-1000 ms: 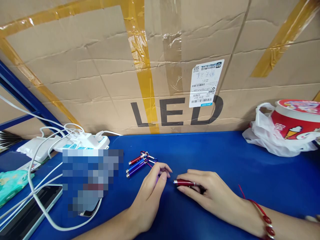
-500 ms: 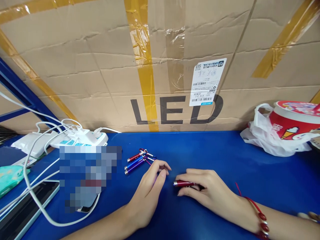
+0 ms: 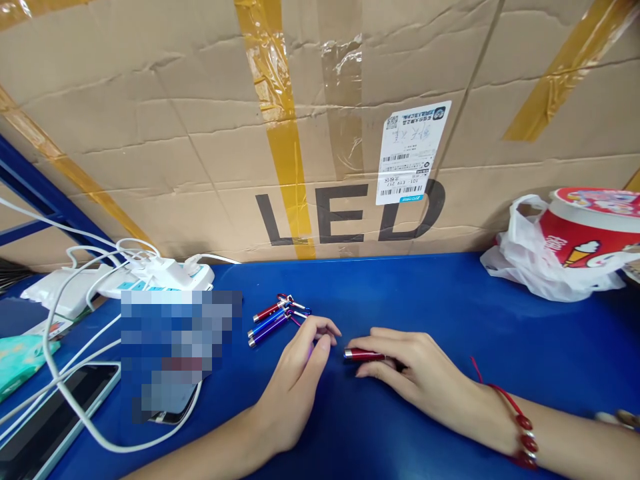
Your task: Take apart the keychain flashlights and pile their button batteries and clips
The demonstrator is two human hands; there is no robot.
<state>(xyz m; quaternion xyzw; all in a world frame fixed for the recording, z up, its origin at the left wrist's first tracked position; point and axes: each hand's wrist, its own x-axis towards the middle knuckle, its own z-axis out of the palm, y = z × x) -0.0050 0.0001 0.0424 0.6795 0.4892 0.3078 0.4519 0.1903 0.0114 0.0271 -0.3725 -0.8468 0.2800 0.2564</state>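
Note:
My right hand (image 3: 417, 370) grips a small red metal penlight (image 3: 367, 355) between thumb and fingers. Its silver end points left toward my left hand (image 3: 300, 373), which rests on its edge on the blue table (image 3: 400, 287). The left fingers are loosely curved, thumb apart, with no object visible in them. A violet patch shows at the inside of the left palm; whether it is light or an object I cannot tell. Just beyond the left fingers lie three more penlights with small carabiner clips: a red one (image 3: 267, 311), a blue one (image 3: 267, 324) and a purple one (image 3: 268, 331).
On the left are a white power strip (image 3: 203, 279) with plugs, looping white cables (image 3: 55, 360), a phone-like dark slab (image 3: 55, 417) and a blurred-out area. A big cardboard box (image 3: 210, 133) stands behind. At right, a white plastic bag (image 3: 520, 267) surrounds a red bucket (image 3: 565, 233).
The red penlight in my right hand has turned a little, and that hand has shifted slightly up in view. The camera has tilted slightly; my left hand is nearly still.

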